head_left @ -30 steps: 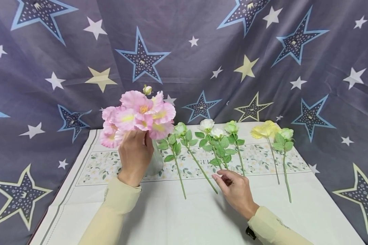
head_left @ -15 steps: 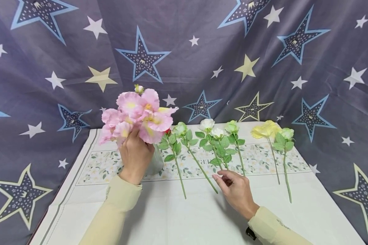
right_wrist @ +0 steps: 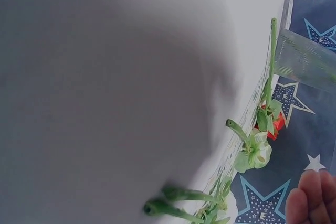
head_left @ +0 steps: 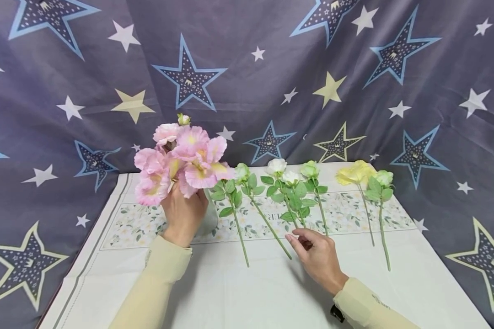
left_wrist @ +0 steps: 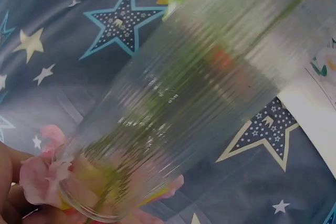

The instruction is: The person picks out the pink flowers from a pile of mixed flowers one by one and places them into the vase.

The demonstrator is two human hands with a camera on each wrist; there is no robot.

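Note:
In the head view my left hand (head_left: 185, 217) is raised among large pink flowers (head_left: 197, 157), gripping one of them near its head. Behind that hand stands a ribbed clear glass vase (head_left: 211, 220), partly covered by it. The left wrist view shows the vase (left_wrist: 173, 103) with green stems inside, pink petals (left_wrist: 39, 182) at its rim and my fingers (left_wrist: 10, 182) beside them. The exact grip is hidden by the petals. My right hand (head_left: 318, 258) hovers loosely curled, holding nothing, close to the stem ends of two white roses (head_left: 276, 167).
Light green roses (head_left: 309, 170) lie beside the white ones on the white tablecloth (head_left: 238, 292). Farther right lie a yellow flower (head_left: 356, 173) and another green rose (head_left: 383, 178). A red flower (right_wrist: 276, 124) appears in the right wrist view. A starry curtain (head_left: 247, 68) hangs behind.
The pink flowers have turned and spread under my left hand, uncovering a paler pink bloom at the back. The small bud on top has shifted left. My right hand stays put.

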